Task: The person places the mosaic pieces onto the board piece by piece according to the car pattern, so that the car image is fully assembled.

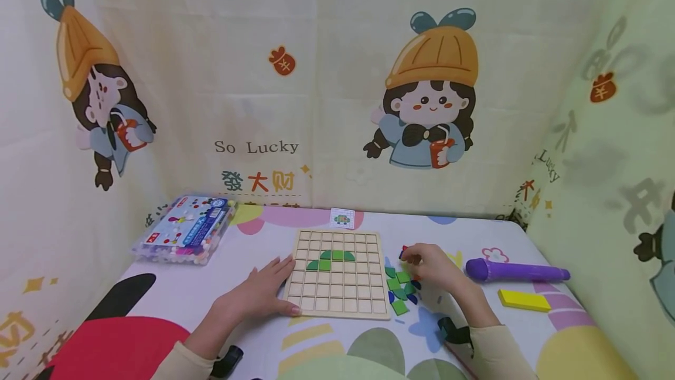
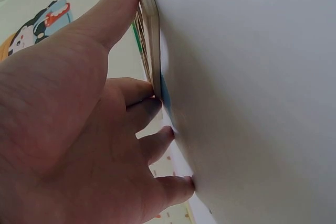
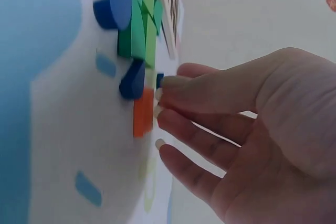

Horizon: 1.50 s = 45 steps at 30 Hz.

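A square wooden grid board [image 1: 311, 293] lies on the table, with several green tiles [image 1: 338, 255] set in its middle cells. My left hand [image 1: 262, 289] rests along its left edge, fingers spread; in the left wrist view, thumb and fingertips touch the board's side [image 2: 153, 45]. Right of the board, my right hand [image 1: 435, 266] has curled fingers and pinches a small dark blue tile [image 3: 159, 80] at the thumb tip. Beneath that hand lies a loose pile of green tiles [image 1: 394, 284] and blue tiles [image 3: 132, 80], with an orange tile [image 3: 143, 113] close to the fingertips.
A small card [image 1: 341, 218] with a coloured grid picture lies behind the board. At the back left sits a clear plastic case [image 1: 184, 229] of colourful pieces. A purple microphone-shaped object [image 1: 519, 271] and a yellow block [image 1: 524, 300] lie to the right. Printed cloth walls surround the table.
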### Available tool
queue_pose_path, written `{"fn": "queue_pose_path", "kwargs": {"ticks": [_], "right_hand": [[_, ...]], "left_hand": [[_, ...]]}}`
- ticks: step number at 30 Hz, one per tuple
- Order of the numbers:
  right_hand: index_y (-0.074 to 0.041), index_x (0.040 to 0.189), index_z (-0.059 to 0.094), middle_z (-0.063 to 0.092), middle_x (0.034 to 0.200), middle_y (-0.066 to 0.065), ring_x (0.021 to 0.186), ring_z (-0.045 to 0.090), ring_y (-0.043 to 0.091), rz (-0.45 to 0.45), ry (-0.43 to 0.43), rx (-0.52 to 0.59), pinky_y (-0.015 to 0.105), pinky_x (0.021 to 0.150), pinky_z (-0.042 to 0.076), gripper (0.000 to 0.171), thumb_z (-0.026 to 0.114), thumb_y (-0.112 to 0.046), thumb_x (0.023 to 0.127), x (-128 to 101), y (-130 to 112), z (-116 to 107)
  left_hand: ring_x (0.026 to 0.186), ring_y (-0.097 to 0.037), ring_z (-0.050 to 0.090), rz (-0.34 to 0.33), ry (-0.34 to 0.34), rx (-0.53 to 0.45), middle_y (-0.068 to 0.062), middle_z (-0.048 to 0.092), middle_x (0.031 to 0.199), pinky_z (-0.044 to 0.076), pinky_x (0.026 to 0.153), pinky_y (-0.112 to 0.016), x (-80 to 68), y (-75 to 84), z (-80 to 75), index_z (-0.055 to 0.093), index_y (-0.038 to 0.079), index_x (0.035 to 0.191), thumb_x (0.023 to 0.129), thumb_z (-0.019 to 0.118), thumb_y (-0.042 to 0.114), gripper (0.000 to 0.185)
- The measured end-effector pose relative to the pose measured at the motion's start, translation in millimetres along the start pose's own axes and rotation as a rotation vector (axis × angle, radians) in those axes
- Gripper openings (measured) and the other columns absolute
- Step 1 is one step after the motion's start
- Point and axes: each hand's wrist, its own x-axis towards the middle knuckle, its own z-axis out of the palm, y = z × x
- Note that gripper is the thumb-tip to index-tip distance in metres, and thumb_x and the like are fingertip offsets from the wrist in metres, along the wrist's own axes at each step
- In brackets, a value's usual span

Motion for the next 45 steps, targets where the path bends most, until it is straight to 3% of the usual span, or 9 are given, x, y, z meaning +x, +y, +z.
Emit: {"fn": "queue_pose_path", "kwargs": {"ticks": [4, 10, 27, 34, 45], "right_hand": [[-0.008, 0.1, 0.074, 0.068, 0.093, 0.004, 0.085, 0.056, 0.019, 0.06, -0.026, -0.01, 0.04, 0.084, 0.056, 0.029, 0.066, 0.009, 0.078, -3, 6, -3], [-0.01, 0.096, 0.075, 0.062, 0.087, 0.002, 0.083, 0.053, 0.018, 0.097, -0.064, -0.026, 0.035, 0.079, 0.053, 0.027, 0.067, 0.009, 0.079, -6, 13, -3], [-0.011, 0.09, 0.068, 0.058, 0.085, 0.004, 0.083, 0.052, 0.019, 0.094, -0.08, 0.0, 0.034, 0.078, 0.05, 0.021, 0.067, 0.008, 0.08, -5, 15, -1], [-0.011, 0.084, 0.065, 0.057, 0.079, 0.005, 0.079, 0.051, 0.019, 0.085, -0.056, 0.0, 0.03, 0.071, 0.046, 0.021, 0.064, 0.01, 0.079, -4, 12, -3], [-0.01, 0.088, 0.066, 0.061, 0.082, 0.002, 0.08, 0.053, 0.019, 0.006, 0.034, -0.013, 0.033, 0.074, 0.048, 0.018, 0.064, 0.007, 0.082, 6, -2, -2]], "left_hand": [[0.153, -0.039, 0.02, -0.003, 0.0, -0.002, -0.007, 0.028, 0.165, 0.013, 0.115, -0.074, 0.2, 0.1, -0.2, 0.031, 0.009, 0.156, 0.072, 0.078, 0.063, 0.11], [0.153, -0.038, 0.019, -0.021, -0.014, 0.002, -0.006, 0.027, 0.165, 0.013, 0.116, -0.073, -0.1, -0.9, 0.7, 0.031, 0.01, 0.156, 0.071, 0.078, 0.063, 0.111], [0.153, -0.038, 0.021, 0.0, 0.003, 0.006, -0.007, 0.028, 0.165, 0.014, 0.115, -0.074, -0.7, -1.7, 1.1, 0.031, 0.009, 0.156, 0.072, 0.078, 0.063, 0.11], [0.153, -0.038, 0.02, -0.012, -0.001, 0.014, -0.006, 0.028, 0.165, 0.014, 0.115, -0.074, -0.1, -1.2, 1.5, 0.03, 0.01, 0.156, 0.072, 0.078, 0.063, 0.11], [0.154, -0.037, 0.019, -0.025, -0.007, 0.013, -0.005, 0.027, 0.165, 0.013, 0.116, -0.073, 1.7, -0.3, 1.2, 0.03, 0.011, 0.157, 0.071, 0.079, 0.063, 0.111]]}}
